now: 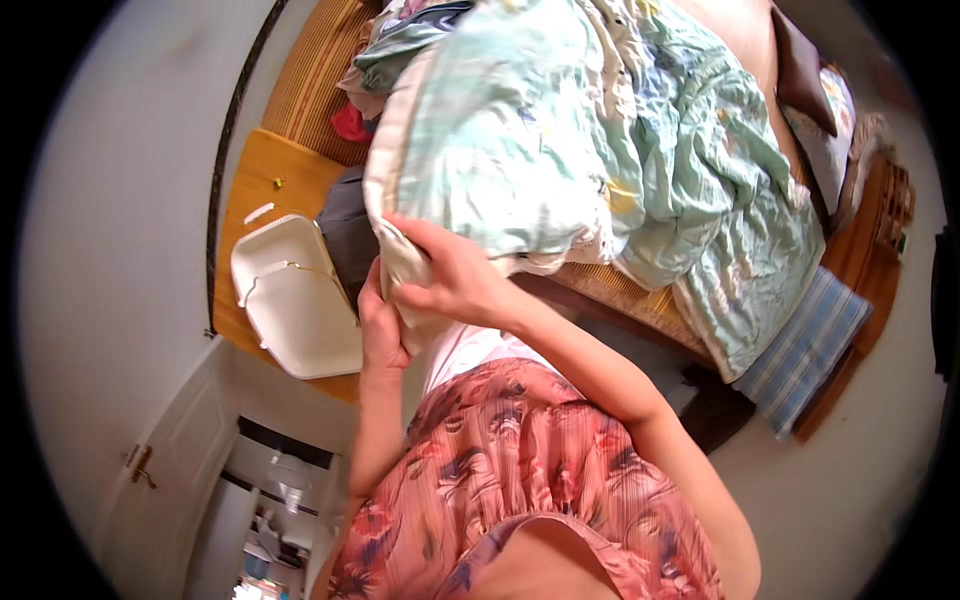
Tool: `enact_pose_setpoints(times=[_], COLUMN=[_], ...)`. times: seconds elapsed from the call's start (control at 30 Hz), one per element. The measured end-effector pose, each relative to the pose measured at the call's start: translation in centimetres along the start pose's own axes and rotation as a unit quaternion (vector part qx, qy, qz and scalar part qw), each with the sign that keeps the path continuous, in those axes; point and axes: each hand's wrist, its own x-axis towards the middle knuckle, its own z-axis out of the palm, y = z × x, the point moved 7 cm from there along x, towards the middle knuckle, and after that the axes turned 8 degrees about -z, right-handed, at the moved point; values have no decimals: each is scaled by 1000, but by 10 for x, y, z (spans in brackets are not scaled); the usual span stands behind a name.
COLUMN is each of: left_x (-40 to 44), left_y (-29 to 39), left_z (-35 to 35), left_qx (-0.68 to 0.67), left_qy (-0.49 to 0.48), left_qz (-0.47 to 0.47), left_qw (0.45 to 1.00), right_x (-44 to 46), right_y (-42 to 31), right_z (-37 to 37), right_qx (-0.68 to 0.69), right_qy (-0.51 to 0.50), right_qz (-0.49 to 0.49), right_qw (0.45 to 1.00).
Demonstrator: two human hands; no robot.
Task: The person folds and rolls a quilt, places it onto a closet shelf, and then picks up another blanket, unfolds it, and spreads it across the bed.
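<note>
A pale green quilt (500, 130) with a cream edge is spread over the bed, its near left corner raised in front of my body. My left hand (381, 320) is wrapped round the cream corner from the left side. From the right, my right hand (445, 270) grips the same edge, thumb and fingers pressed on the fabric. Both hands are close together at this corner. To the right of the quilt lies a crumpled green patterned cover (700, 160), which hangs over the bed's near side.
A white basket (295, 320) with a wire handle stands on a wooden table (240, 300) at left, beside a dark grey item (347, 230). Clothes (400, 55) are heaped at the bed's upper left. A blue striped cloth (810, 345) lies at right. A door (165, 470) is lower left.
</note>
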Motion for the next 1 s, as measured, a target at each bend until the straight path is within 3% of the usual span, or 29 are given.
enact_pose_setpoints(times=[0.03,0.1,0.23,0.37,0.4,0.5,0.57,0.63,0.77,0.83,0.87,0.97,1.0], left_x=[-2,-16,-20,-4,2,-10,-12,-10,-16,-24,-28,-29,-27], left_y=[-6,-11,-17,-7,-2,17,40,61,80,81,80,80,80], left_z=[-13,-4,26,29,28,65,91,108,145,153,159,158,155], left_qx=[-1,-126,-88,-1,3,19,19,-24,-73,-89,-110,-104,-91], left_qy=[18,-72,-39,-49,-56,-59,-93,-159,-239,-243,-278,-258,-243], left_qz=[-9,-63,-55,-33,-37,-87,-60,-60,-96,-107,-141,-127,-122], left_qw=[1000,987,994,998,998,994,994,985,963,960,944,952,958], right_x=[-3,-16,-47,-64,-69,-96,-118,-133,-126,-118,-113,-106,-103], right_y=[8,2,-6,-28,-34,-34,-17,6,35,35,27,-12,-20], right_z=[10,9,-1,1,-4,-34,-66,-87,-107,-124,-131,-127,-116], right_qx=[-38,-68,-111,-139,-109,89,-141,-256,-355,-306,-367,-346,-404], right_qy=[-5,32,106,130,135,182,258,320,288,231,222,187,198], right_qz=[2,-11,-33,-160,-197,-150,-180,-119,-142,-72,-92,-143,-164], right_qw=[999,997,988,969,965,968,939,904,878,921,898,908,878])
